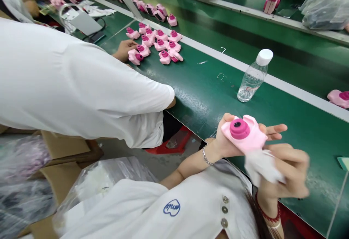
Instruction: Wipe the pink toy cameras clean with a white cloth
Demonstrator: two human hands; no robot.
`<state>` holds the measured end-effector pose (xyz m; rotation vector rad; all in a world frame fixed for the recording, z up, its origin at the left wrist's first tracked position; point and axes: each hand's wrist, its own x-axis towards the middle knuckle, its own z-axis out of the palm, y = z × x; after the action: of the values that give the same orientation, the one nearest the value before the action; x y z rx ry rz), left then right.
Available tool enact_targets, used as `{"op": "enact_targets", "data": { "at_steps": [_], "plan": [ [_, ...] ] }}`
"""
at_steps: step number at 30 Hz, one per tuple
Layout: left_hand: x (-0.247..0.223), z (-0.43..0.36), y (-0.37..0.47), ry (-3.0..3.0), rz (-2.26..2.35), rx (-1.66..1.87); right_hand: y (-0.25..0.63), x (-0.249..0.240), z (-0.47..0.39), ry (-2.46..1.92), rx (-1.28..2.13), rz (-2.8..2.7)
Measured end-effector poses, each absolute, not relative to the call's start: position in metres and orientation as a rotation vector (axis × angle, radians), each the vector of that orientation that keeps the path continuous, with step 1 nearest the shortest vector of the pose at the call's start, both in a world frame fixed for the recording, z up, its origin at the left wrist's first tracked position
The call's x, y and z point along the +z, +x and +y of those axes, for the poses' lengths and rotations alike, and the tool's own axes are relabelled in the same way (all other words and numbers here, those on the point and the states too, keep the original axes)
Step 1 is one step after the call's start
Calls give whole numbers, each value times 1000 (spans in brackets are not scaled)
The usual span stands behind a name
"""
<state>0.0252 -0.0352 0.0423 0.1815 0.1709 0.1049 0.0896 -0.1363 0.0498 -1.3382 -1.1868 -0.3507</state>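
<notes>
My left hand (223,142) wraps round a light pink toy camera (255,142) with a dark pink lens facing up, holding it above the green bench's front edge. Two of its fingers stick out past the far side. My right hand (293,170), somewhat blurred, grips a crumpled white cloth (261,166). The cloth is against the toy camera's lower edge, also smeared by motion. Beyond my hands, a clear plastic bottle (249,80) with a white cap stands on the bench.
A co-worker's hand (125,50) touches a group of pink toy cameras (160,44) at the left. More stand on the green conveyor (207,24) behind a pale rail. Another toy camera (339,98) is at far right. Cardboard boxes (64,146) and plastic bags stand lower left.
</notes>
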Motion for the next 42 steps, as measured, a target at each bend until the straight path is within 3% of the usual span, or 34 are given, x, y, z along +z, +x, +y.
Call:
{"op": "enact_targets", "data": {
  "at_steps": [3,7,10,14,18,24,27,33,42],
  "plan": [
    [34,-36,24,222,284,131,100,47,-120,-1393,-509,-1074],
    [27,-35,18,499,241,328,130,42,-110,-1524,-284,-641],
    [30,-33,9,788,149,415,148,39,-119,-1479,-343,-448],
    [37,-29,0,1291,166,453,145,41,-137,-1573,-463,-546],
    [41,-26,1,1483,170,390,127,51,-143,-1656,-417,-989],
    [40,-17,6,1317,286,506,114,58,-154,-1450,-162,-1646],
    [39,-14,9,1170,396,644,115,48,-168,-1373,15,-1668],
    [39,-22,31,514,602,401,109,32,-159,-1602,-501,-809],
    [49,-21,39,157,679,239,95,28,-143,-1447,-336,-1726]
  ]
}}
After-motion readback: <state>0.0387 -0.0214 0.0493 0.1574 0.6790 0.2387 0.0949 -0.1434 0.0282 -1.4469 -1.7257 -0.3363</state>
